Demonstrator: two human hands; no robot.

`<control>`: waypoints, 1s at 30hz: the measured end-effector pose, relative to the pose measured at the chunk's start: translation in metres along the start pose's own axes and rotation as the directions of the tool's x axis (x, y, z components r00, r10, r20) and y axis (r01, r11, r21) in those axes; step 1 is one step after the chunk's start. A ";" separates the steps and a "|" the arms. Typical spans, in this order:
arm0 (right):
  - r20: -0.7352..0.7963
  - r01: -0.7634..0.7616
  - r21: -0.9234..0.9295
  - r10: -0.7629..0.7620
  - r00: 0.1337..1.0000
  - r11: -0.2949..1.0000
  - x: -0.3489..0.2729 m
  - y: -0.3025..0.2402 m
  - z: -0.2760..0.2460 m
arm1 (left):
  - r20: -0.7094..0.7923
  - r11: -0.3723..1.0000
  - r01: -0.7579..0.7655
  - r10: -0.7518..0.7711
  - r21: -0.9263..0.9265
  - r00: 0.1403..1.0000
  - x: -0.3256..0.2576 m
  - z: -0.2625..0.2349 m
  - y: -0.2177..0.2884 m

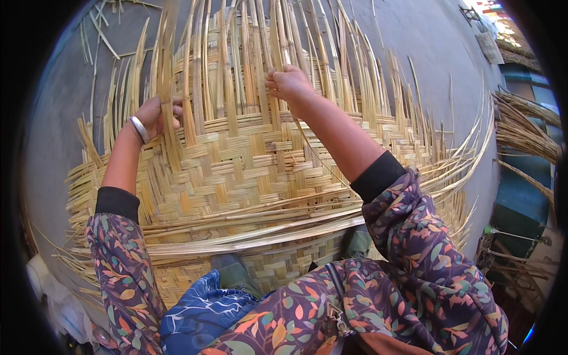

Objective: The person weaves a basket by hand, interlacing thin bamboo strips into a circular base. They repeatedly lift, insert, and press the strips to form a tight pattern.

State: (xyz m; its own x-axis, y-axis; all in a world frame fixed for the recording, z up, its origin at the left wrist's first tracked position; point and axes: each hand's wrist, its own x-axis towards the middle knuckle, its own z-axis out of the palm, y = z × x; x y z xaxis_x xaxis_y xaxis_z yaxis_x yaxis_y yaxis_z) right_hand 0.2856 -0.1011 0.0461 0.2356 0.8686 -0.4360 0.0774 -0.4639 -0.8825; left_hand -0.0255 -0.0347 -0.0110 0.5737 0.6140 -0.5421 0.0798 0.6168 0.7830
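**Two hands at the loose ends of a half-woven bamboo mat**

A large woven bamboo mat (pixel 236 171) filled the middle of the frame, spread on a grey floor (pixel 426 47). Its lower and central parts were tightly plaited; toward the top of the frame the weave gave way to loose upright strips (pixel 248 53) that fanned outward.

The left hand (pixel 157 115), at centre left, was curled around one of these strips near the edge of the finished weave, its fingers closed on the strip. A silver bangle (pixel 138 128) sat on that wrist. The right hand (pixel 288 83), just above the centre of the frame, was likewise closed, pinching a few upright strips where they left the plaited part. The two hands were well apart, with several standing strips between them.

Both forearms rose from the lower edge in floral-patterned sleeves (pixel 426 248) with black cuffs. Long unwoven strips (pixel 254 228) lay crosswise over the mat just below the arms. A blue patterned cloth (pixel 201 313) showed at the bottom centre, over the person's lap.

At the right edge of the frame, bundles of bamboo strips (pixel 523 127) curved past a blue-green surface.
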 end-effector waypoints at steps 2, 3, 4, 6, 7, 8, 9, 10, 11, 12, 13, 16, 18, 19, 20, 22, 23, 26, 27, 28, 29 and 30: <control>0.023 0.033 -0.146 -0.029 0.999 0.989 0.011 0.002 0.004 | -0.010 0.999 -0.021 0.021 0.042 1.000 0.004 -0.002 -0.001; -0.003 0.032 -0.185 -0.033 0.999 0.982 0.015 0.002 0.003 | -0.050 0.996 -0.045 0.049 0.080 0.998 0.005 0.013 0.003; -0.028 0.031 -0.224 -0.038 0.999 0.974 0.020 0.002 0.001 | -0.089 0.991 -0.068 0.079 0.118 0.993 0.005 0.030 0.007; -0.044 0.019 -0.275 -0.033 0.998 0.961 0.028 -0.002 0.005 | -0.103 0.992 -0.125 0.124 0.002 0.987 -0.004 0.045 0.013; -0.050 0.006 -0.295 -0.022 0.999 0.956 0.031 -0.004 0.003 | -0.076 0.985 -0.146 0.140 -0.092 0.987 0.000 0.047 0.011; -0.037 -0.010 -0.303 -0.002 0.999 0.953 0.033 -0.004 0.006 | -0.070 0.972 -0.155 0.144 -0.179 0.987 -0.002 0.042 0.008; 0.076 -0.071 -0.139 0.082 0.994 0.988 0.023 -0.013 0.009 | 0.091 0.975 -0.126 0.145 -0.184 0.985 0.000 0.029 0.008; 0.083 -0.068 -0.155 0.081 0.993 0.986 0.017 -0.017 0.014 | 0.019 0.976 -0.127 0.132 -0.176 0.991 -0.001 0.018 0.005; 0.070 -0.063 -0.179 0.077 0.995 0.982 0.012 -0.022 0.010 | -0.035 0.976 -0.131 0.127 -0.173 0.991 0.001 0.024 0.007; 0.057 -0.059 -0.203 0.072 0.996 0.978 0.011 -0.024 0.007 | -0.087 0.976 -0.135 0.121 -0.170 0.989 0.003 0.031 0.009; 0.035 -0.058 -0.174 0.065 0.997 0.983 0.015 -0.022 0.006 | -0.131 0.969 -0.152 0.128 -0.196 0.983 0.004 0.039 0.009; 0.099 -0.052 -0.088 0.061 0.993 0.995 0.009 -0.026 0.003 | 0.097 0.973 -0.079 0.102 -0.217 0.990 0.032 0.003 -0.001; 0.140 -0.066 -0.085 0.078 0.987 0.994 0.001 -0.031 0.004 | 0.089 0.972 -0.066 0.088 -0.226 0.992 0.032 0.006 -0.001; 0.162 -0.090 -0.103 0.106 0.981 0.991 -0.003 -0.035 0.003 | 0.088 0.969 -0.066 0.090 -0.237 0.992 0.032 0.005 -0.002; 0.182 -0.112 -0.122 0.133 0.974 0.986 -0.006 -0.039 0.002 | 0.090 0.966 -0.068 0.093 -0.248 0.992 0.033 0.005 -0.002; 0.212 -0.124 -0.121 0.148 0.966 0.985 -0.003 -0.040 0.000 | 0.082 0.975 -0.098 0.116 -0.200 0.990 0.033 0.008 -0.006; 0.222 -0.131 -0.122 0.155 0.963 0.984 -0.003 -0.040 -0.004 | 0.085 0.978 -0.112 0.129 -0.177 0.988 0.034 0.013 -0.008; 0.219 -0.131 -0.091 0.148 0.965 0.987 0.000 -0.037 -0.008 | -0.108 0.983 -0.031 0.051 0.182 0.993 0.006 0.050 0.020; 0.220 -0.127 -0.082 0.143 0.965 0.988 -0.001 -0.036 -0.006 | -0.111 0.975 -0.044 0.069 0.218 0.991 0.005 0.049 0.021; 0.221 -0.124 -0.073 0.137 0.966 0.990 -0.002 -0.035 -0.005 | -0.112 0.965 -0.057 0.088 0.255 0.990 0.005 0.047 0.023; 0.214 -0.121 -0.066 0.132 0.968 0.990 -0.003 -0.034 -0.006 | -0.105 0.955 -0.073 0.107 0.289 0.989 0.006 0.049 0.026; 0.227 -0.112 -0.062 0.124 0.966 0.992 -0.002 -0.033 -0.009 | -0.105 0.951 -0.102 0.138 0.290 0.985 0.007 0.053 0.026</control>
State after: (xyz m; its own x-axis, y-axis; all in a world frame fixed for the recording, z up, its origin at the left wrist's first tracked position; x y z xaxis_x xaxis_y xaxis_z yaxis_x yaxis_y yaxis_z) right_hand 0.2913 -0.0890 0.0774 0.0174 0.8212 -0.5704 0.1106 -0.5686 -0.8152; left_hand 0.0237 -0.0404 0.0220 0.4902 0.7416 -0.4580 0.2541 0.3811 0.8890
